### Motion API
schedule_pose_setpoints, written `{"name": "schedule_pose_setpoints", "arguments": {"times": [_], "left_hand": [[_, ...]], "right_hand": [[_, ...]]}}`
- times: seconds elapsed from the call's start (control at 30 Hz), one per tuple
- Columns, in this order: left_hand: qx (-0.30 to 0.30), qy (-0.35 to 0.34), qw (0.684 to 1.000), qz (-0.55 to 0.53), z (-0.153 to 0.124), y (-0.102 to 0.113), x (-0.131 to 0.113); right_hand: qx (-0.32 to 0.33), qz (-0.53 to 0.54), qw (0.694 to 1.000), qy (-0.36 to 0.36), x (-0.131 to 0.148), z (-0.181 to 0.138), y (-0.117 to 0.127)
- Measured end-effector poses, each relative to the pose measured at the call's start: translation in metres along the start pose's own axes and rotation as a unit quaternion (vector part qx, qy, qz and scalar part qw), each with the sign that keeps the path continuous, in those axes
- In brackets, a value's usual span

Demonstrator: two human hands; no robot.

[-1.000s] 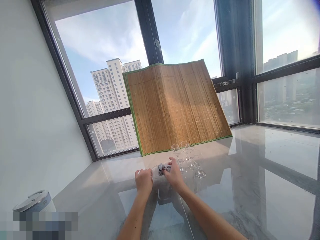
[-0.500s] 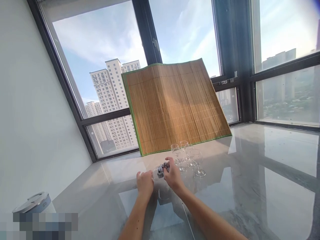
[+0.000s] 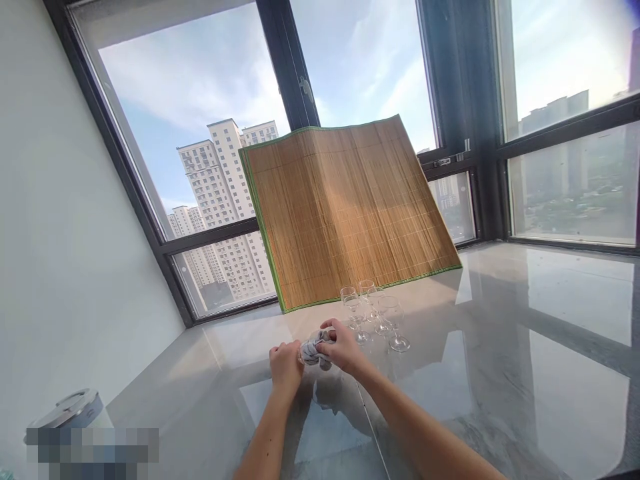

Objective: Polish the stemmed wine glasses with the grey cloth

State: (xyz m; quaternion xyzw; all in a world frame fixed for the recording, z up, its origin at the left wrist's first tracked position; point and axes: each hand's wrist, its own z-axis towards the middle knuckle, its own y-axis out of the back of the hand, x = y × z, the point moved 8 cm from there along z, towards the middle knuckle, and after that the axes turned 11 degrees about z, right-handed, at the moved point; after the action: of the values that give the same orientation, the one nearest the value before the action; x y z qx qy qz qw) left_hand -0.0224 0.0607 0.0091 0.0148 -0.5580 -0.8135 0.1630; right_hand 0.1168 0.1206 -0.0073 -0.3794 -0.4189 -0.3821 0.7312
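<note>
Just above the glossy surface, my left hand (image 3: 286,367) is closed around a clear stemmed glass (image 3: 302,355), most of which is covered by fingers and cloth. My right hand (image 3: 344,348) grips a bunched grey-white cloth (image 3: 312,351) with dark marks, pressed against the glass's bowl; whether it is inside or around the bowl I cannot tell. A loose end of the cloth hangs below my right fingers. Beyond my right hand stand several upright stemmed glasses (image 3: 399,343), close together and untouched.
A bamboo mat (image 3: 345,213) with green edging leans against the dark window frame (image 3: 285,60) behind the glasses. At lower left is a white and grey lidded container (image 3: 75,410), partly blurred out. The shiny stone-like surface (image 3: 450,413) reaches to the windows.
The cloth has moved left, closer to my left hand, and now covers more of the glass. My right hand has turned slightly, and the view has shifted a little.
</note>
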Motion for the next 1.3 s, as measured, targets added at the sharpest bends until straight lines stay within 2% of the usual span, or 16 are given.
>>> {"name": "schedule_pose_setpoints", "arguments": {"times": [0.13,0.2,0.23,0.27,0.33,0.43,0.47,0.5,0.57,0.73,0.83,0.9,1.0,1.1,1.17,1.3], "left_hand": [[-0.003,0.048,0.996,-0.08,0.002,-0.008,0.017],[-0.002,0.115,0.977,-0.178,0.005,-0.016,0.032],[0.0,0.153,0.956,-0.248,0.006,-0.022,0.04],[0.004,0.186,0.925,-0.332,0.007,-0.027,0.045],[0.001,0.222,0.828,-0.515,0.008,-0.034,0.047],[0.012,0.194,0.666,-0.721,0.009,-0.027,0.029],[0.026,0.178,0.633,-0.753,0.009,-0.022,0.02],[0.037,0.165,0.618,-0.768,0.008,-0.018,0.013],[0.045,0.143,0.622,-0.768,0.006,-0.01,0.001],[0.004,0.114,0.681,-0.724,0.006,-0.008,-0.009],[0.024,0.141,0.676,-0.723,0.005,-0.02,-0.007],[0.048,0.17,0.676,-0.715,0.004,-0.028,-0.004],[0.08,0.194,0.728,-0.653,0.001,-0.039,-0.003],[0.058,0.17,0.792,-0.583,0.003,-0.04,-0.004],[0.042,0.14,0.819,-0.555,0.006,-0.041,-0.008],[0.049,0.104,0.863,-0.492,0.009,-0.043,-0.01]], "right_hand": [[-0.019,0.11,0.994,-0.001,0.007,0.001,0.005],[-0.058,0.111,0.992,0.025,0.013,0.001,0.013],[-0.078,0.095,0.992,0.043,0.017,0.0,0.017],[-0.095,0.072,0.991,0.061,0.02,-0.001,0.02],[-0.113,0.02,0.99,0.087,0.023,-0.003,0.023],[-0.111,-0.03,0.989,0.092,0.017,-0.006,0.018],[-0.11,-0.04,0.989,0.088,0.014,-0.006,0.016],[-0.109,-0.047,0.989,0.082,0.011,-0.006,0.014],[-0.099,-0.054,0.992,0.062,0.002,-0.006,0.01],[-0.013,0.03,0.999,-0.04,-0.021,-0.004,-0.007],[0.0,0.08,0.994,-0.08,-0.024,-0.005,-0.009],[-0.012,0.049,0.996,-0.072,-0.02,-0.005,-0.004],[-0.046,-0.094,0.995,0.003,-0.007,-0.008,0.004],[-0.068,-0.207,0.974,0.058,-0.001,-0.012,0.005],[-0.067,-0.233,0.968,0.065,-0.002,-0.014,0.003],[-0.054,-0.253,0.965,0.052,-0.001,-0.017,-0.002]]}}
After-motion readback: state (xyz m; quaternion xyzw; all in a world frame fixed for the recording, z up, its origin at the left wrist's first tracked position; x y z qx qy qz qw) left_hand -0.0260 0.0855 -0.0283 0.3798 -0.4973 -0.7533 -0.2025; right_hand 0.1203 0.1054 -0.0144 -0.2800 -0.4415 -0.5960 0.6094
